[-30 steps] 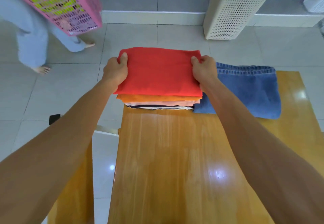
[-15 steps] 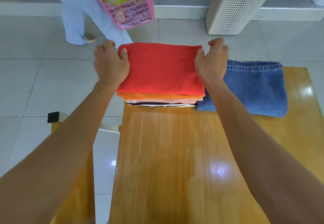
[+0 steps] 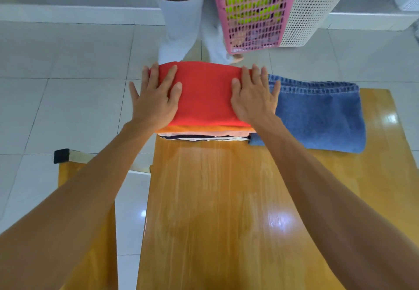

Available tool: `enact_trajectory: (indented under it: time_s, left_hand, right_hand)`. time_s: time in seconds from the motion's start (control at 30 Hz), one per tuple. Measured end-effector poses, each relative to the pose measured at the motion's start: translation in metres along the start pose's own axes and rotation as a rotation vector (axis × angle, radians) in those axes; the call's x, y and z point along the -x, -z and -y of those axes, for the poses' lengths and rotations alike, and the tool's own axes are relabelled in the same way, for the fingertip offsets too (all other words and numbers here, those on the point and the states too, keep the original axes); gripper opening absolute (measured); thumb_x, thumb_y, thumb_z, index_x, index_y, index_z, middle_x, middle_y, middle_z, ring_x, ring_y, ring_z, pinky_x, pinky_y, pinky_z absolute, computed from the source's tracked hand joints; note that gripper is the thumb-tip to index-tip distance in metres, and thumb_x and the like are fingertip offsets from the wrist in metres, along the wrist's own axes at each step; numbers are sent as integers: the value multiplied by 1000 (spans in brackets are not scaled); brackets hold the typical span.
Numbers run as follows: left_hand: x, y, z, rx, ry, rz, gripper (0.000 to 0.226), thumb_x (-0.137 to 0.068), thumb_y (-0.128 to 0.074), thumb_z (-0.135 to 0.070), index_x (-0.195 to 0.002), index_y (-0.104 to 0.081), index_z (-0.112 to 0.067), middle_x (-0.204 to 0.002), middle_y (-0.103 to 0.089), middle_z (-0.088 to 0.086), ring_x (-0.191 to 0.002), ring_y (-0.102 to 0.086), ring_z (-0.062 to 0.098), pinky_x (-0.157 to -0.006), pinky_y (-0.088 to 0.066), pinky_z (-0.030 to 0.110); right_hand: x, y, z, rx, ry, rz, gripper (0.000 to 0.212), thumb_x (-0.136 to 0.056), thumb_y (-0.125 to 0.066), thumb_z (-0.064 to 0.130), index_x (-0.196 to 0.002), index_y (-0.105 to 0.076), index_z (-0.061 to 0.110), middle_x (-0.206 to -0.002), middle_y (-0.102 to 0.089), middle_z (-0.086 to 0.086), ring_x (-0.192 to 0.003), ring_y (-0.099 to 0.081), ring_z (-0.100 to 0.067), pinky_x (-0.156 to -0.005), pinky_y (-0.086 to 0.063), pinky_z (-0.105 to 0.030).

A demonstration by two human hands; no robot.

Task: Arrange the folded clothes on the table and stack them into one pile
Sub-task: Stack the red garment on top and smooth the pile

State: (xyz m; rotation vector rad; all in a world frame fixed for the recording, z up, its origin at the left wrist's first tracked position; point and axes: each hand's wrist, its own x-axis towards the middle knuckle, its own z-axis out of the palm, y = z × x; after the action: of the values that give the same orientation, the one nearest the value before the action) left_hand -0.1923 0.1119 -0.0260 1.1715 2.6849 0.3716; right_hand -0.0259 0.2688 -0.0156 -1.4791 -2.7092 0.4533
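Observation:
A folded red garment (image 3: 205,94) tops a pile at the far left corner of the wooden table (image 3: 226,210). Under it lie an orange piece (image 3: 204,129) and several thinner pale and dark layers (image 3: 204,137). My left hand (image 3: 156,99) lies flat, fingers spread, on the red garment's left side. My right hand (image 3: 254,97) lies flat on its right side. Neither hand grips the cloth. Folded blue jeans (image 3: 317,113) lie on the table right beside the pile, touching it.
Another person (image 3: 188,24) walks just beyond the table's far edge, carrying a pink laundry basket (image 3: 254,10). A white perforated hamper (image 3: 315,15) stands behind it. A second wooden surface (image 3: 99,255) sits low at the left, across a gap of tiled floor.
My hands let go of the red garment's far corners and now lie flat on top of it. The person with the pink basket has walked from the left to behind the table.

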Motion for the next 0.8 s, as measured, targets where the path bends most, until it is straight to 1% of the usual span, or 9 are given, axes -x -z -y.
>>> enact_trajectory:
  time_s: [0.07,0.13,0.17,0.23,0.33,0.43,0.57,0.73,0.8]
  left_hand:
    - [-2,2,-11,-75,-60,-86,53,-104,-23,-43,-155,-27,-29,-167,-5,7,-154,4,25,-117,6,62]
    - [-8,6,-28,-89,-118,-186,51,-102,-29,-30,-151,-37,-18,-166,-11,10,-154,-2,26,-118,3,60]
    - [-12,6,-34,-82,-125,-197,51,-102,-29,-28,-150,-39,-16,-165,-14,10,-154,-4,26,-119,1,59]
    - [-19,2,-33,-80,-116,-144,53,-104,-24,-35,-152,-35,-17,-165,-16,10,-154,-6,26,-120,-3,57]
    - [-19,-7,-16,-58,-112,-66,55,-104,-16,-46,-156,-25,-30,-166,-15,5,-153,-8,24,-120,-9,56]
    - [-19,-11,-10,-23,-112,-71,54,-104,-16,-49,-156,-23,-35,-166,-16,2,-153,-9,23,-120,-11,55]
    - [-14,-14,-11,-29,-108,-106,56,-103,-17,-52,-156,-23,-35,-165,-17,4,-153,-11,26,-119,-14,58]
    - [-17,-12,-16,-98,-112,-21,59,-103,-14,-53,-158,-11,-32,-167,-1,6,-154,2,27,-118,-4,62]
    - [-18,-13,-17,-141,-122,-24,61,-102,-12,-53,-159,-8,-30,-167,4,6,-153,5,28,-118,-1,63]
  right_hand:
    - [-4,7,8,3,23,-78,59,-106,-18,42,-160,-18,17,-168,-11,-4,-156,1,-24,-122,0,-59]
    - [-6,9,30,-5,137,-123,57,-106,-19,42,-159,-21,19,-169,-11,-2,-156,0,-23,-123,-3,-56]
    - [-5,7,39,-17,193,-109,57,-107,-19,42,-159,-22,20,-169,-11,-1,-156,-1,-23,-124,-4,-54]
    - [-2,-3,46,-45,245,-43,57,-107,-19,44,-159,-21,21,-168,-12,-1,-156,-4,-22,-124,-7,-52]
    - [2,-21,31,-41,228,-17,60,-105,-19,50,-159,-21,25,-168,-15,0,-155,-9,-21,-124,-7,-50]
    - [-1,-23,19,-64,168,-33,62,-103,-18,54,-159,-22,28,-167,-18,0,-155,-11,-21,-125,-5,-49]
    - [0,-23,3,-113,109,-15,62,-104,-18,52,-160,-17,25,-168,-14,-1,-156,-5,-22,-125,-7,-50]
    - [-1,-16,9,45,92,1,62,-105,-16,46,-161,-12,20,-169,-9,-3,-156,0,-25,-124,1,-51]
    - [-3,-9,21,74,91,-59,61,-106,-18,44,-160,-16,16,-169,-9,-5,-156,0,-26,-125,1,-48]
